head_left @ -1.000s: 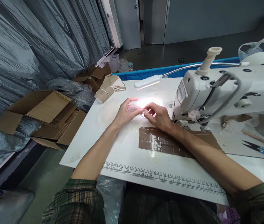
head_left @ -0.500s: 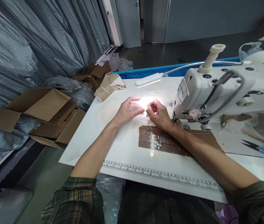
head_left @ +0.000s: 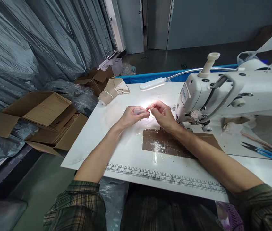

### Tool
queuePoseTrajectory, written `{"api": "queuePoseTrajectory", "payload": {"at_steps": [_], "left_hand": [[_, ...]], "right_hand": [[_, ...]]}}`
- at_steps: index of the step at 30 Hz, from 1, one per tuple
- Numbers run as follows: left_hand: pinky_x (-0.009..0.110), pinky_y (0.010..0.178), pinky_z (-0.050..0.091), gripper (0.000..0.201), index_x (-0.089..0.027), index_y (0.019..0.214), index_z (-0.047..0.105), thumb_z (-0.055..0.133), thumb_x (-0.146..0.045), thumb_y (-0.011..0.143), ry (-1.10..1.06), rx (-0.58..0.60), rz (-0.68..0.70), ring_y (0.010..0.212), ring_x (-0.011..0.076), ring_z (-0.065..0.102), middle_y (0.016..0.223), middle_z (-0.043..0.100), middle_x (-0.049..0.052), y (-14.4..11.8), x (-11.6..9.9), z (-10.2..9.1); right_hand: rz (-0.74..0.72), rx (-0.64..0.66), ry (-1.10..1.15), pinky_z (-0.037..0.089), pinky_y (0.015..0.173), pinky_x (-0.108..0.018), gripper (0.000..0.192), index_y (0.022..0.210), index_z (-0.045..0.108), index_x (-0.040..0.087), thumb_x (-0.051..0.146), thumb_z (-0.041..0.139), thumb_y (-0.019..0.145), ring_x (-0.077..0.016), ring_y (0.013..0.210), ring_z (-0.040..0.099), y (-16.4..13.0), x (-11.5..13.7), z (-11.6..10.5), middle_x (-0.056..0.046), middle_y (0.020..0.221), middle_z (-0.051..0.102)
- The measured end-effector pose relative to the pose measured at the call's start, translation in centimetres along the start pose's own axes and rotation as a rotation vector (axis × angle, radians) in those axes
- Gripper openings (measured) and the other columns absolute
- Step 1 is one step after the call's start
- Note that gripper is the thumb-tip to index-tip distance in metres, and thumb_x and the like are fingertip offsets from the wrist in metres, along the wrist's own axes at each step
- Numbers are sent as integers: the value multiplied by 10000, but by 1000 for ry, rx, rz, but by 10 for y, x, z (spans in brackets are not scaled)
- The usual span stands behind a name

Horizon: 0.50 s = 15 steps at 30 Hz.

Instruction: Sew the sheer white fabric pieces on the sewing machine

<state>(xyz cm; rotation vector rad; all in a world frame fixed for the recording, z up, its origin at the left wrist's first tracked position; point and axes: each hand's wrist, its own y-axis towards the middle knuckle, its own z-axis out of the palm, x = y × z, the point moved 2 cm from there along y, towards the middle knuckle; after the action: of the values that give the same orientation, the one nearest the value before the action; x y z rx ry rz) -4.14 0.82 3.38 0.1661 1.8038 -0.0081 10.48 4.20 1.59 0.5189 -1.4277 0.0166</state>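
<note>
Head view: two bare hands meet under one white lamp [head_left: 151, 84] beside one white sewing machine [head_left: 222, 93]. Left hand [head_left: 131, 116] and right hand [head_left: 162, 115] both pinch a small pale piece [head_left: 140, 111], fingertips closed on it, above the white table [head_left: 116, 141]. Ruler numbers [head_left: 167, 178] along the table edge run past 15; the machine's label is unreadable.

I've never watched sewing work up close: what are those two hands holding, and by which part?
The left hand and right hand pinch a small pale, thin piece between their fingertips, under the lamp. What it is cannot be told in the glare.
</note>
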Motion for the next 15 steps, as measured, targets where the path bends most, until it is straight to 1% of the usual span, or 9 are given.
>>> {"api": "queuePoseTrajectory", "payload": {"at_steps": [2, 3, 5, 7, 9, 11, 13, 14, 15], "left_hand": [[353, 784, 536, 255, -166, 829, 738, 765, -404, 742, 23, 44, 32, 785, 187, 685, 799, 736, 60, -3, -7, -3], [355, 793, 537, 235, -174, 840, 745, 747, -396, 762, 73, 68, 50, 801, 190, 687, 817, 741, 61, -6, -12, -6], [347, 786, 538, 190, -195, 848, 756, 704, -371, 799, 236, 129, 88, 822, 198, 692, 842, 748, 54, -15, -23, -11], [324, 749, 538, 158, -212, 831, 763, 679, -344, 817, 395, 249, 115, 808, 201, 696, 837, 752, 43, -29, -36, -13], [301, 714, 541, 134, -221, 832, 768, 676, -318, 820, 420, 452, 122, 776, 193, 699, 830, 754, 37, -48, -48, -9], [290, 700, 552, 120, -232, 867, 776, 683, -293, 820, 298, 727, 96, 776, 195, 707, 857, 760, 45, -67, -59, 3], [289, 685, 562, 115, -248, 881, 781, 707, -292, 805, 170, 960, 46, 781, 207, 714, 875, 762, 51, -77, -63, 18], [290, 671, 565, 125, -256, 896, 781, 709, -304, 806, 134, 1050, 3, 773, 210, 716, 870, 761, 50, -78, -61, 25], [290, 653, 565, 140, -263, 911, 779, 708, -325, 807, 127, 1104, -35, 752, 210, 714, 852, 759, 45, -74, -55, 32]], "right_hand": [[16, 25, 33, 412, 552, -237, 35, 768, 523, 203, 221, 552, 777, -104, 605, 507, -3, 10, 2, 21, 715, 607], [28, 34, 36, 407, 546, -234, 37, 770, 512, 204, 206, 546, 783, -100, 594, 496, -6, 17, 2, 26, 704, 596], [41, 60, 6, 414, 551, -238, 57, 778, 497, 207, 187, 541, 808, -105, 611, 500, -19, 34, 1, 26, 697, 577], [30, 99, -39, 431, 565, -251, 71, 794, 501, 210, 186, 543, 846, -118, 645, 514, -42, 55, -3, 15, 711, 564], [-1, 111, -2, 454, 584, -267, 98, 802, 501, 218, 194, 538, 888, -126, 659, 523, -72, 76, -11, 7, 730, 554], [41, 143, 112, 458, 588, -278, 110, 834, 499, 232, 201, 504, 939, -130, 654, 522, -105, 89, -21, 6, 745, 542], [89, 183, 216, 447, 580, -282, 113, 869, 497, 245, 210, 468, 972, -129, 626, 508, -132, 93, -32, 11, 740, 531], [111, 190, 228, 440, 575, -283, 110, 876, 496, 247, 219, 464, 978, -129, 618, 504, -141, 91, -39, 12, 733, 530], [130, 181, 200, 435, 575, -283, 105, 873, 495, 245, 228, 473, 974, -130, 614, 503, -148, 87, -46, 12, 726, 531]]}}
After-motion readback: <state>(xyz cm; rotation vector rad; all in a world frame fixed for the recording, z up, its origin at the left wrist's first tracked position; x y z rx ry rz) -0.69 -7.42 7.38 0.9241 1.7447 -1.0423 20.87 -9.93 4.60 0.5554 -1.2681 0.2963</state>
